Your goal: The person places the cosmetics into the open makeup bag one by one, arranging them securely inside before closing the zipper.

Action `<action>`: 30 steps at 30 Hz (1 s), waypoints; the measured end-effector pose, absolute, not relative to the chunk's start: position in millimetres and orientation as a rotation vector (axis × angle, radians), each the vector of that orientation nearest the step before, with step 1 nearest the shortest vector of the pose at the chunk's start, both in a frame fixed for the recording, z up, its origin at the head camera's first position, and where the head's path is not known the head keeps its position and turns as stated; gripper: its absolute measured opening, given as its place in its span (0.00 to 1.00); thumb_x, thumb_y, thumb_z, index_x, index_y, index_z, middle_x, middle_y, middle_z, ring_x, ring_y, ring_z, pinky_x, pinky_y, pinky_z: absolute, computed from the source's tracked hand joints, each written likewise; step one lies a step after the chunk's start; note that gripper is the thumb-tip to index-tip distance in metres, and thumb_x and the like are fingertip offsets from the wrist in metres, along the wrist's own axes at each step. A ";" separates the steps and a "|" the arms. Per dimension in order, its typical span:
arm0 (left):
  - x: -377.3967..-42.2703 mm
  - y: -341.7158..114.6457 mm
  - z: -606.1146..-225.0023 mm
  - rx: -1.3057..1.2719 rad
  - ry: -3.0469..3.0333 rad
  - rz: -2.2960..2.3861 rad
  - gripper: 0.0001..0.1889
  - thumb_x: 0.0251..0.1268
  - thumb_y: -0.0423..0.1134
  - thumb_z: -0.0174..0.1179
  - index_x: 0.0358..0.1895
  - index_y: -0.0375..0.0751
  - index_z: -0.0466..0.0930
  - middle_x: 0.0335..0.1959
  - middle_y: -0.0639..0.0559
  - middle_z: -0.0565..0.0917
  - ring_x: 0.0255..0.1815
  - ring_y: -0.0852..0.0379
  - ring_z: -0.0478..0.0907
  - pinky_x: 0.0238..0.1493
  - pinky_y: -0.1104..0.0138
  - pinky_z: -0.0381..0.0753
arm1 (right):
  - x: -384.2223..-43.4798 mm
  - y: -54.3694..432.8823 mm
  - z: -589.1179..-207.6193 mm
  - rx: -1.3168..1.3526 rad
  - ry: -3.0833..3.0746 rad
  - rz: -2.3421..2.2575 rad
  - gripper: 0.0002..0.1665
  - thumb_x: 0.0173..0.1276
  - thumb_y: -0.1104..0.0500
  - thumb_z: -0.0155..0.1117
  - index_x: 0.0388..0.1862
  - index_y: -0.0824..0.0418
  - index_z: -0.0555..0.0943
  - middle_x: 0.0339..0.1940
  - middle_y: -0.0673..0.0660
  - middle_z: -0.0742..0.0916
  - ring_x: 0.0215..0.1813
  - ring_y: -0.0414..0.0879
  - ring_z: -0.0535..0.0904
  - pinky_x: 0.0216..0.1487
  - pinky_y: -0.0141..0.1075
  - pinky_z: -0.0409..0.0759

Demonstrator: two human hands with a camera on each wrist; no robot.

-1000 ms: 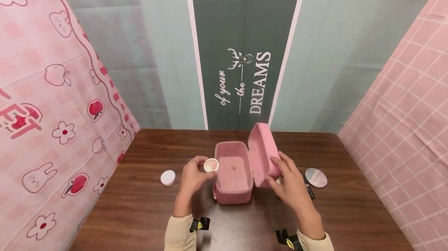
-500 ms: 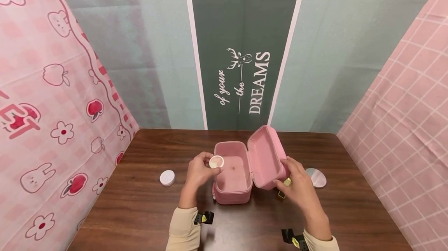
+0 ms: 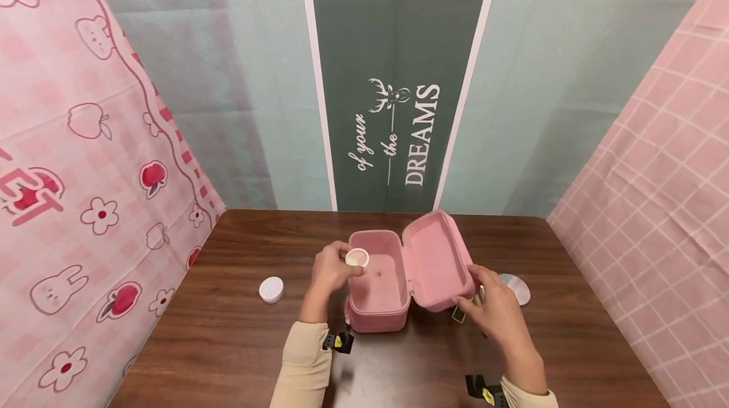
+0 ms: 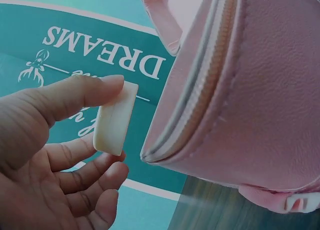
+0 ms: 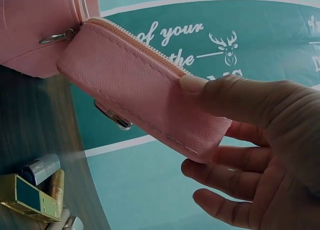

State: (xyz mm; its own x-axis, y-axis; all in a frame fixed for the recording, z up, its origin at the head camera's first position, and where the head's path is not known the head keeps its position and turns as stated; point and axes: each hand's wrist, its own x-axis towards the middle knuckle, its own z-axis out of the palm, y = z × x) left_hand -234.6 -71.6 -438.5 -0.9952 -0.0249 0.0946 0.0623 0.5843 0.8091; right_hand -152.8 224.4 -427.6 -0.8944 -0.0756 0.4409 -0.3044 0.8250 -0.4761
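My left hand [image 3: 331,269] pinches a small round makeup compact [image 3: 357,258] between thumb and fingers. Its white rim surrounds cream and pink sections in the head view; edge-on, the compact [image 4: 116,121] looks cream in the left wrist view. It is held over the left rim of a pink zippered case [image 3: 378,319], whose visible inside holds nothing. On the case's right side, my right hand [image 3: 498,310] grips the edge of the hinged lid [image 3: 440,259], tilted open to the right. The right wrist view has the thumb on top of the lid [image 5: 135,85] and fingers beneath.
A white round jar [image 3: 271,290] stands on the wooden table [image 3: 216,345] to the left. Right of the lid lies a pale round disc [image 3: 517,288], partly behind my hand. Below the lid are a gold-trimmed box [image 5: 30,197] and several small tubes [image 5: 42,169].
The lid has swung farther down to the right with my right hand on it. My left hand has carried the compact right and slightly up, to over the case's rim.
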 end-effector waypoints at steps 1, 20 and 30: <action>-236.6 -70.8 -438.1 -0.033 -2.715 -1.387 0.23 0.31 0.37 0.75 0.38 0.36 0.79 0.27 0.49 0.78 0.29 0.54 0.73 0.30 0.62 0.71 | -153.1 225.2 -427.9 0.278 -2.606 0.774 0.39 0.40 0.62 0.79 0.51 0.74 0.74 0.45 0.71 0.80 0.44 0.64 0.77 0.44 0.57 0.73; -265.2 -52.5 -442.0 -0.127 -2.731 -1.356 0.23 0.31 0.35 0.75 0.37 0.33 0.79 0.26 0.48 0.78 0.28 0.54 0.72 0.29 0.65 0.74 | -155.4 232.0 -431.8 0.259 -2.667 0.806 0.38 0.42 0.62 0.77 0.52 0.75 0.72 0.42 0.71 0.80 0.41 0.62 0.78 0.41 0.56 0.75; -285.1 -34.8 -440.4 -0.137 -2.814 -1.356 0.22 0.33 0.35 0.76 0.37 0.34 0.78 0.26 0.48 0.77 0.29 0.52 0.71 0.32 0.62 0.74 | -156.2 232.9 -435.1 0.262 -2.642 0.800 0.38 0.41 0.63 0.79 0.51 0.75 0.73 0.40 0.69 0.81 0.39 0.61 0.79 0.37 0.53 0.76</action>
